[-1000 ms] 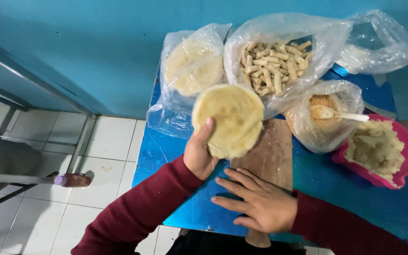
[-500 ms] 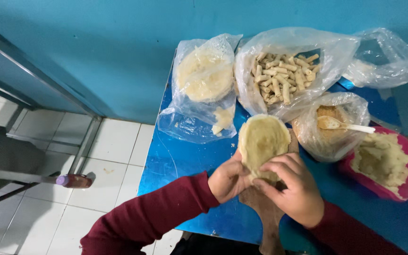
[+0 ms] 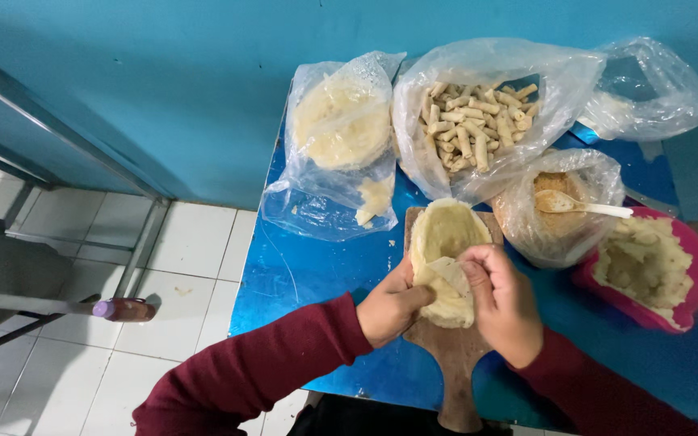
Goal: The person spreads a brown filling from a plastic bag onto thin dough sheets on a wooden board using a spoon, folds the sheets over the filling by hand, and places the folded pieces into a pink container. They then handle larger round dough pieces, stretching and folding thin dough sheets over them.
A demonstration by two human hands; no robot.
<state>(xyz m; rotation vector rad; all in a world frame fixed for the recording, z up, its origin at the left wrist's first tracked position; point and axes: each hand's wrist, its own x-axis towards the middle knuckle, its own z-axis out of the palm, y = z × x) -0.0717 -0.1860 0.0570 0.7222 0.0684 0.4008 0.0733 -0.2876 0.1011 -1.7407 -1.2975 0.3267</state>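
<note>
- I stand at a small blue desk (image 3: 300, 274) pushed against a teal wall (image 3: 203, 81); white floor tiles (image 3: 195, 266) lie to its left, with a metal frame (image 3: 58, 137) beside it.
- A wooden board (image 3: 454, 363) lies on the desk in front of me, its handle towards me.
- The wrapper (image 3: 446, 242), a pale round sheet of dough, rests on the board, its near edge folded up.
- My left hand (image 3: 389, 307) cups the wrapper's near left edge, thumb on the fold.
- My right hand (image 3: 502, 299) has its fingers (image 3: 478, 262) curled and pinching the folded flap at the wrapper's near side.
- Behind the board: a bag of wrappers (image 3: 341, 129) on the left, a bag of rolls (image 3: 478, 121) in the middle, a crumpled bag (image 3: 648, 89) at the right.
- To the right of the board, a bag of brown filling (image 3: 559, 218) holds a spoon (image 3: 579, 206); a pink bowl (image 3: 688, 299) of pale mash sits just beyond it.
- A small bottle (image 3: 123, 309) shows at the left, over the floor.
- Nothing blocks the wrapper but my own hands.
- A second ago my left hand held the wrapper up, my right flat on the board; now it lies down, both hands folding.
</note>
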